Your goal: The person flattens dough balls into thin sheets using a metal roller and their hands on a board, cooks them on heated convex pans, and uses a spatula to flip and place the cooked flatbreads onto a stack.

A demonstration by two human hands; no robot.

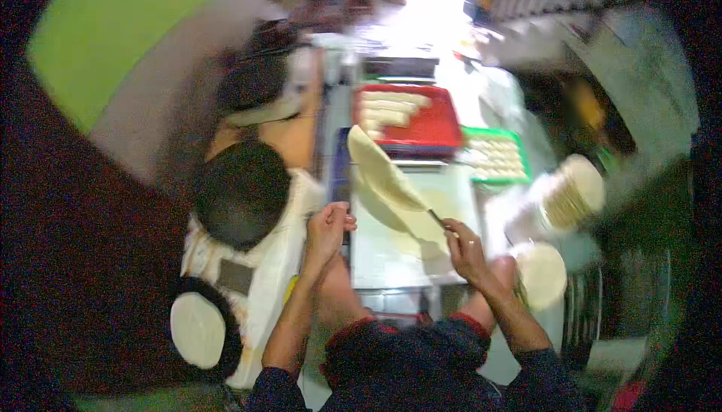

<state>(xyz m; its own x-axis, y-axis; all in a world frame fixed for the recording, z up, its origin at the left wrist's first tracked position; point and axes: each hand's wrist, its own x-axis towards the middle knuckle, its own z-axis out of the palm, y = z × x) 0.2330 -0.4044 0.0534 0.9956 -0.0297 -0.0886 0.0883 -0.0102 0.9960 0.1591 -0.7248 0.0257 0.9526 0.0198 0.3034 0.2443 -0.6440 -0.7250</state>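
Observation:
My right hand (466, 249) is closed round the thin dark handle of a frying pan (435, 218), tilted above the white work surface. A pale round crepe (383, 170) covers the pan's visible face and casts a shadow below. My left hand (329, 227) hovers at the left edge of the work surface, its fingers curled in, with nothing visible in them. To the left sits a dark round pan (242, 194). Nearer me, another pan (233, 331) bears a pale crepe (198, 329).
Past the work surface (368, 265), a red tray (436, 122) holds several pale rolls (387, 111). Beside it, a green tray (494, 182) carries smaller pieces. On my right stand a stack of pale rounds (569, 200) and a pale disc (542, 275). Motion blurs the view.

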